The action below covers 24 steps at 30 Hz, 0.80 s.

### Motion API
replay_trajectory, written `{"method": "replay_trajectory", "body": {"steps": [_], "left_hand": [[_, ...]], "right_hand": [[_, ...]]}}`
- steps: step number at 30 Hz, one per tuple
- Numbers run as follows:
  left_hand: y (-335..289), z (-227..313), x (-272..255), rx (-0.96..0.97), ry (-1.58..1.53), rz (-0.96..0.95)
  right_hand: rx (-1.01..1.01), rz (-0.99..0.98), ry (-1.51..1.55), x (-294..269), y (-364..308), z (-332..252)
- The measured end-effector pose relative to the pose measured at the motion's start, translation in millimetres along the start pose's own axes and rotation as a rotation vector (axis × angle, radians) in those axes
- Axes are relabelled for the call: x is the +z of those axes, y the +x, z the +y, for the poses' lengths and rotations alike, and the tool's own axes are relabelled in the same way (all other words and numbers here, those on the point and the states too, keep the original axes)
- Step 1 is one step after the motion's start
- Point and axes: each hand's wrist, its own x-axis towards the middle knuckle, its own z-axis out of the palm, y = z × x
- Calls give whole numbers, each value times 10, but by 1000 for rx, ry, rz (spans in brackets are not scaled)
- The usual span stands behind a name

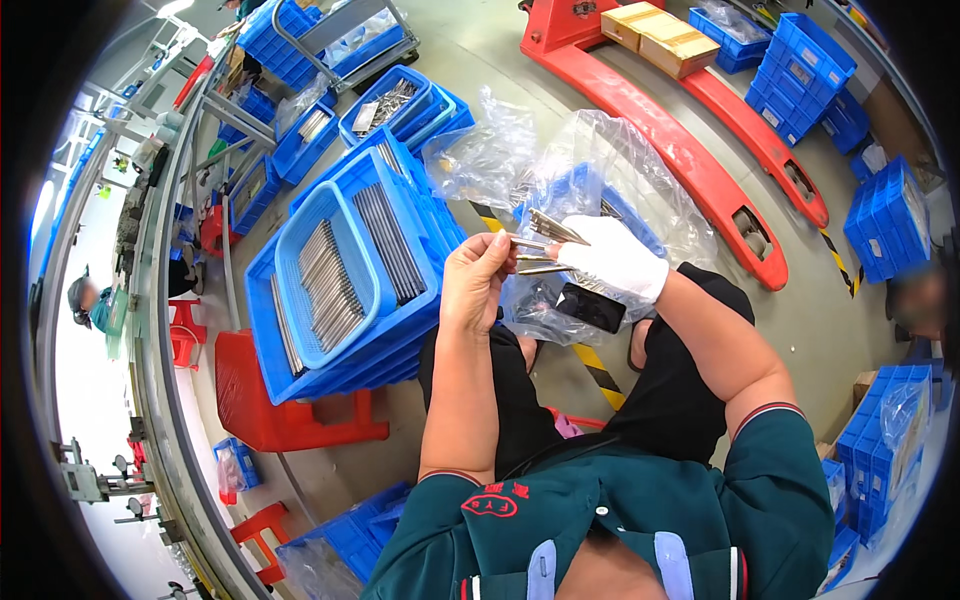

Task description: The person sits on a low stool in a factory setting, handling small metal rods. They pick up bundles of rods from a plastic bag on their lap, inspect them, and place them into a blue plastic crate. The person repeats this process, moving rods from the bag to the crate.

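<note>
Well left of the left hand (482,268), a crate (300,140) holds what look like pale rods; nearer, a basket (284,262) of neatly rowed silver rods (332,285) sits on the top crate (335,383) of a stack, with darker rods (388,245) packed along its right side and more along its left; past that stack, farther from the body, another crate (349,132) holds loose metal pieces (393,100) and a white slip (364,118).

Between the hands are the slim metal pieces (556,229) being handled – the bare left hand pinches some by their ends, fingers close together; the gloved right hand (612,258) is closed round several, their tips fanned toward the left. Just beyond the right hand, a crate (640,228) shows through a clear bag (690,225), its contents partly hidden; a phone (590,307) lies just on the body side of that hand. Well to the right stand stacked crates (800,78).

Around all this, a bench (160,385) runs far left; a red stool (268,385) stands left of the left forearm; grey floor (478,62) and striped tape (600,378) show below the hands – a red pallet jack (690,125) bearing cartons (660,38) stands beyond the right hand.
</note>
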Motion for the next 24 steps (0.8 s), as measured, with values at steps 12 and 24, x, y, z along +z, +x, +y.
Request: {"method": "replay_trajectory", "body": {"steps": [12, 24], "left_hand": [[-28, 47, -15, 31, 133, -45], [-21, -39, -11, -19, 60, 1]], "right_hand": [[-76, -52, -144, -61, -46, -110], [-20, 5, -95, 77, -72, -41]]}}
